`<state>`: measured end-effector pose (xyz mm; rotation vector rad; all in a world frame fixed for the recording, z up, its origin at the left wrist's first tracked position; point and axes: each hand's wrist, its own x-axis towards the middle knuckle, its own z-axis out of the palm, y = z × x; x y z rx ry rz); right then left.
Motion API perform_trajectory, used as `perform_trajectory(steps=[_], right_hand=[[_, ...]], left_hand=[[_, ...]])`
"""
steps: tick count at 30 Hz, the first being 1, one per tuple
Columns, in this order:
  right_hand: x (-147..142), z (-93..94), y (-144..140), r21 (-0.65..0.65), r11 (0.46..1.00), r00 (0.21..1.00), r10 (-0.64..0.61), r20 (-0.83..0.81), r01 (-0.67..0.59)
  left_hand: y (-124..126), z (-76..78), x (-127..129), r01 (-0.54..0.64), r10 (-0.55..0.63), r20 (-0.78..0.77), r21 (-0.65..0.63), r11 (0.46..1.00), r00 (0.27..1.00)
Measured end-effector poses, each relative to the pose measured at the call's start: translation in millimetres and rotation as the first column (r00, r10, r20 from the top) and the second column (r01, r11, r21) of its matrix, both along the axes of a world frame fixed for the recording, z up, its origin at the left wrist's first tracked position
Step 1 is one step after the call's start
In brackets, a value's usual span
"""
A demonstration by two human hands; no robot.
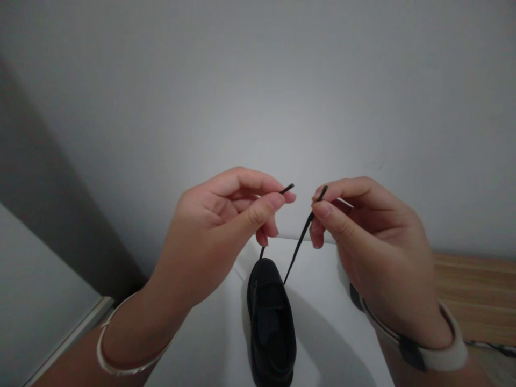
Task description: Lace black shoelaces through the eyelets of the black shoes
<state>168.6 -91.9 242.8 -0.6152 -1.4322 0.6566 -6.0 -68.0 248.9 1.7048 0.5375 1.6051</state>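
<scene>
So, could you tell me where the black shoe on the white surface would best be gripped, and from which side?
Probably around the heel end of the black shoe, coming from the near side. Both hands hold the lace ends up over the toe end, so only the heel is unobstructed, and it looks narrow enough to clasp.

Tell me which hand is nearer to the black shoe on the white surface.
Left, narrowly. The left hand is raised above the black shoe, its lower fingers just over the toe. The right hand is raised up and to the right, further off. Each pinches a lace end.
</scene>
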Motion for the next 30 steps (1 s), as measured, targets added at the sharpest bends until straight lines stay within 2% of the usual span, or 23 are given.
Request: perform_trajectory(steps=[5, 9, 16, 19, 25, 30], right_hand=[[-6, 3.2, 0, -0.026, 0.993, 0.993, 0.112, 0.027, -0.111], [-9, 5.8, -3, -0.041, 0.976, 0.977, 0.214, 0.012, -0.213], [-12, 7.7, -1, -0.038, 0.966, 0.967, 0.253, -0.033, -0.255], [-11, 6.8, -1, -0.034, 0.975, 0.975, 0.22, -0.034, -0.221], [-12, 5.2, -3, -0.019, 0.998, 0.997, 0.063, -0.049, -0.064], [-17, 5.0, -4, 0.016, 0.993, 0.993, -0.116, 0.001, 0.116]], left_hand=[[-1, 5.1, 4, -0.074, 0.077, -0.028, 0.083, 0.994, 0.997], [-4, 8.5, 9, -0.03, 0.031, -0.011, 0.084, 0.996, 0.999], [-4, 9.7, 10, 0.043, -0.044, 0.01, 0.03, 0.999, 0.999], [-3, 6.2, 10, 0.075, -0.074, 0.012, -0.012, 0.997, 0.997], [-4, -5.2, 11, 0.169, -0.172, -0.025, -0.087, 0.982, 0.985], [-6, -6.6, 14, 0.068, -0.071, -0.129, -0.027, 0.997, 0.989]])
